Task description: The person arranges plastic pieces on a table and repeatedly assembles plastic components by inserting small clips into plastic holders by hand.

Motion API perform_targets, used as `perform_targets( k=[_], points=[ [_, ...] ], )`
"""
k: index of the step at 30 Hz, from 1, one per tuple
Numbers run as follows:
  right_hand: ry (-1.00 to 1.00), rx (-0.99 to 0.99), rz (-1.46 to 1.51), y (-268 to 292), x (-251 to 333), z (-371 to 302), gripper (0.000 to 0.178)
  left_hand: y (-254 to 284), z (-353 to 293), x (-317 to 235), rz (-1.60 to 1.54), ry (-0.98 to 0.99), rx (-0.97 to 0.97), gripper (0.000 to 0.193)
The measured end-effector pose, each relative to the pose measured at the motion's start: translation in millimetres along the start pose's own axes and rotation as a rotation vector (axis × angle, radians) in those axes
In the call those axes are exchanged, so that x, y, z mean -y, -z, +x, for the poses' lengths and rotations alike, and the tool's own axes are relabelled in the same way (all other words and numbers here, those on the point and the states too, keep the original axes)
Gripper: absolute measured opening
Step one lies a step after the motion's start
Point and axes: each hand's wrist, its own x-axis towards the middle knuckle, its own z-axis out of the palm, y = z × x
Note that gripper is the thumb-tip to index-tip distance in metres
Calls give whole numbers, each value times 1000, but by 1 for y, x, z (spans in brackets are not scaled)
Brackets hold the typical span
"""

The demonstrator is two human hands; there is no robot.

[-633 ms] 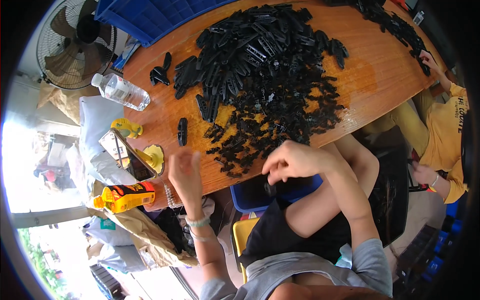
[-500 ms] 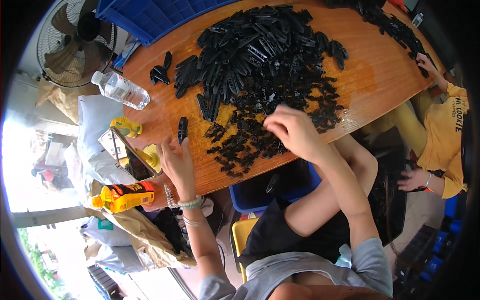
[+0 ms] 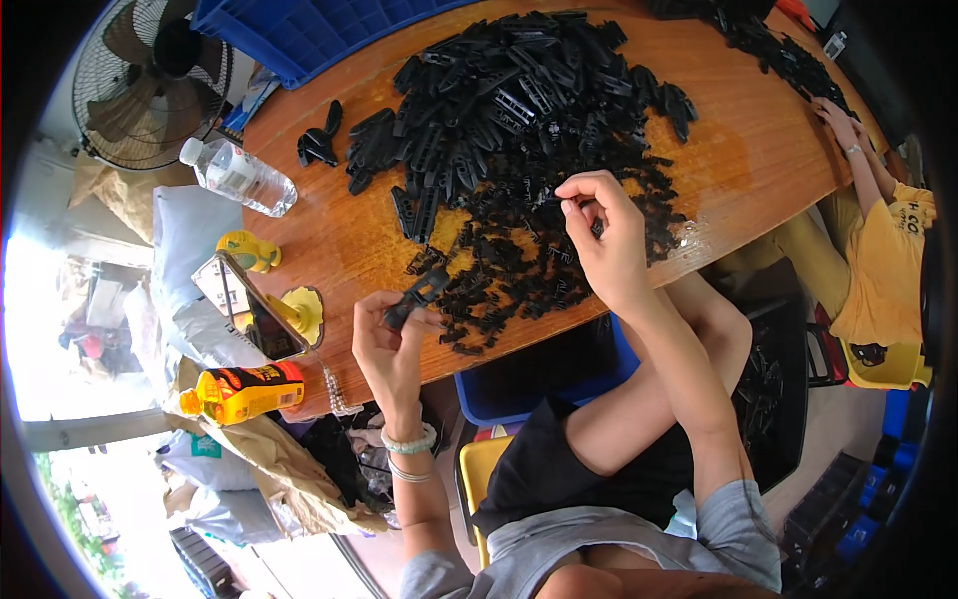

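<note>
Left fingers (image 3: 369,311): pinching black part (image 3: 430,287), jutting past tips | right fingers (image 3: 591,182): curled above small black pieces (image 3: 496,272); can't tell grip

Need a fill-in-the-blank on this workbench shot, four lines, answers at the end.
1. The left hand holds a long part coloured ____.
2. In this view the right hand shows against the ____ black pieces, not the heap of large ones.
3. The bracelets circle this person's ____ wrist.
4. The scalloped stand base by the phone is ____ in colour.

Missing words: black; small; left; yellow.
</note>
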Motion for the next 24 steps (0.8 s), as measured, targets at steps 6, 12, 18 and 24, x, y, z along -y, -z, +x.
perform_targets(
  k=[6,12,18,24],
  points=[
    [-457,357,761,-1,37,-22,10,-22,-19,-18,-189,123,146,22],
    [-14,310,425,-10,40,-29,3,-31,-26,-29,-159,211,169,24],
    [-5,276,414,-13,40,-34,3,-34,-31,-37,-181,293,145,22],
    [-16,251,404,-16,36,-42,4,-39,-32,-36,-205,299,166,20]
  ],
)
